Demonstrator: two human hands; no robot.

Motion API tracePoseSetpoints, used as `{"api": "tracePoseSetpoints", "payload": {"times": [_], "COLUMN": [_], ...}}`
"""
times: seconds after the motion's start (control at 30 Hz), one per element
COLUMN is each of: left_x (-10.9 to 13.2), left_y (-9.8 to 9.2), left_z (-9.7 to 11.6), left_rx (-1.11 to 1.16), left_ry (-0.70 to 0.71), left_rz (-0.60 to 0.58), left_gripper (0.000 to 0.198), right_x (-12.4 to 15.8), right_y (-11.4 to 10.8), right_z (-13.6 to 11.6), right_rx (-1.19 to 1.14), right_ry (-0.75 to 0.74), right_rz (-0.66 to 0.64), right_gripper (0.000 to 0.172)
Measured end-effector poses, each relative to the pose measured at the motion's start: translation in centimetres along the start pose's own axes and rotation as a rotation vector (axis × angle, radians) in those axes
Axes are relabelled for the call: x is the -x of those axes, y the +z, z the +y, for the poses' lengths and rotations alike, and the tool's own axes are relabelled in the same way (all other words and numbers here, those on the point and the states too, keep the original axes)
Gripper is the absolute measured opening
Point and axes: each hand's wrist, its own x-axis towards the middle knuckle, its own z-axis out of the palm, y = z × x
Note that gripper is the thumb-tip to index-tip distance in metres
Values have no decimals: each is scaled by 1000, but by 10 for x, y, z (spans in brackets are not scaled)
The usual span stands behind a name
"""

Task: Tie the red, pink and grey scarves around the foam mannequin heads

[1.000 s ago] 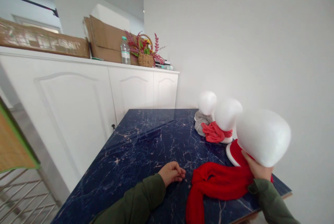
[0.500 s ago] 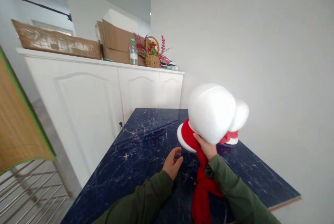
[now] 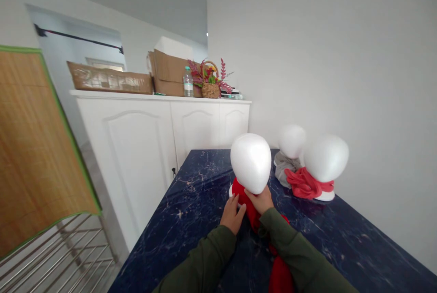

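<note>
A white foam mannequin head (image 3: 251, 162) with a red scarf (image 3: 251, 209) round its neck stands on the dark blue marble table (image 3: 191, 202) in front of me. My right hand (image 3: 261, 200) grips its neck and the scarf from behind. Against the left side of the scarf and the head's base rests my left hand (image 3: 232, 213), fingers stretched out. The scarf's long end trails toward me between my green sleeves.
Two more foam heads stand at the right by the wall, one with a red scarf (image 3: 326, 161), one with a grey scarf (image 3: 290, 145). A white cabinet (image 3: 153, 133) behind the table carries cardboard boxes, a water bottle (image 3: 188, 82) and a flower basket (image 3: 210, 84). A bamboo mat and a metal rack are at left.
My right hand carried the head with the red scarf from the right edge to the table's middle and set it upright. My left hand rose from the table to the scarf.
</note>
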Motion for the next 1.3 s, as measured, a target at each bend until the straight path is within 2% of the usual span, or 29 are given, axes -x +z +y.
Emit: {"api": "tracePoseSetpoints", "payload": {"times": [0.1,0.2,0.3,0.4,0.47,0.53,0.6,0.67,0.73,0.8,0.87,0.93,1.03,1.13,1.3], "left_x": [1,3,8,15,18,19,18,14,10,8,9,11,15,12,-8], "left_y": [-1,-3,-5,-3,0,3,6,7,6,4,4,6,11,4,-35], "left_z": [-2,3,14,25,29,30,29,27,26,27,29,31,34,30,10], "left_rx": [-49,-112,-145,-65,-4,50,199,443,682,811,857,860,854,843,665], "left_ry": [15,62,147,163,100,8,-79,-182,-305,-405,-448,-459,-451,-424,-393], "left_rz": [-25,-9,-8,-96,-138,-108,-60,-57,-35,12,29,-16,-85,-101,68], "left_gripper": [51,49,40,30,25,25,26,29,30,29,27,29,33,40,51], "right_x": [11,22,29,37,44,50,52,48,40,32,26,25,25,24,15], "right_y": [-21,-43,-56,-56,-51,-47,-44,-45,-48,-51,-49,-44,-35,-35,-42], "right_z": [10,15,6,-12,-21,-26,-25,-19,-11,-3,3,6,7,10,18], "right_rx": [66,202,291,96,-157,-386,-470,-380,-220,-27,151,264,103,-117,-349], "right_ry": [73,148,92,31,51,91,139,213,278,273,233,207,262,372,528], "right_rz": [-97,-248,-364,-440,-591,-784,-874,-782,-599,-444,-404,-414,-377,-291,-145], "right_gripper": [49,41,29,25,29,30,28,25,23,27,36,44,42,32,34]}}
